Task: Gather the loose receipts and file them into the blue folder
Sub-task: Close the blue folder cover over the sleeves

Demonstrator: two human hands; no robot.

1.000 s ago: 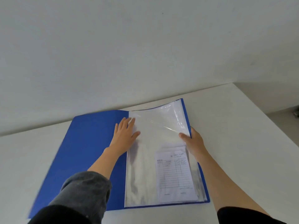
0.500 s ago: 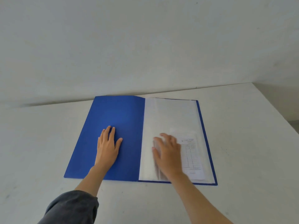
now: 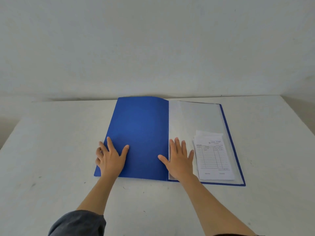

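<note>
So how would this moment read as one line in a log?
blue folder: open flat on table | receipts: in clear sleeve | left hand: flat on cover | right hand: flat on sleeve, beside receipts

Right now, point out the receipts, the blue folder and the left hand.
receipts (image 3: pixel 214 157): head view, on the ruled grid of the top slip.
blue folder (image 3: pixel 139 128): head view, on the bare inside of the open left cover.
left hand (image 3: pixel 111 160): head view, on the back of the hand.

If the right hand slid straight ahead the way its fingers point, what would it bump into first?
Probably nothing soon. The right hand lies flat on the clear sleeve of the blue folder, beside the receipts. Ahead is bare sleeve, then apparently the wall.
</note>
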